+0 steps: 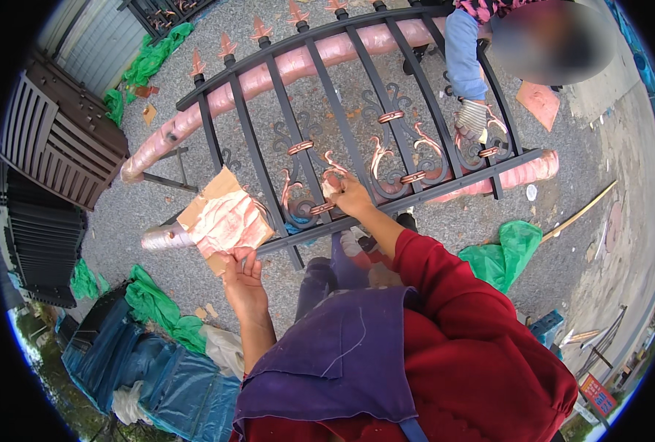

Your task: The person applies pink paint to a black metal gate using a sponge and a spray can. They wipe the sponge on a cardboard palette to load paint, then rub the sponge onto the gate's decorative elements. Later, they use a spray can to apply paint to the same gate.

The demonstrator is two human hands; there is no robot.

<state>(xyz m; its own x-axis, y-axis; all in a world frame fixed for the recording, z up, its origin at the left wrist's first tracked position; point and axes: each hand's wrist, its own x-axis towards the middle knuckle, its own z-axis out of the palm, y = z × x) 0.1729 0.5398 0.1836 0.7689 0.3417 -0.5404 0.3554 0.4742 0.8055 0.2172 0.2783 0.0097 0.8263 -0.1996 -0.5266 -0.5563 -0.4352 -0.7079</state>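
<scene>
Scene: black wrought-iron fence panel with copper-tipped scrolls lying across pink-wrapped trestle bars | Right hand: fingers closed around something small, what I cannot tell, against a scroll | Left hand: loosely curled, gripping a paint-smeared cardboard sheet | Risk: likely smears onto black bars; a co-worker's gloved hand nearby could jog the panel.

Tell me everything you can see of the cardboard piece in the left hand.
The cardboard piece is a flat brown sheet smeared with pink and copper-coloured paint, its edges ragged. The left hand holds its lower edge, tilted up beside the black iron fence panel. Its far edge overlaps a wrapped pink support.
</scene>
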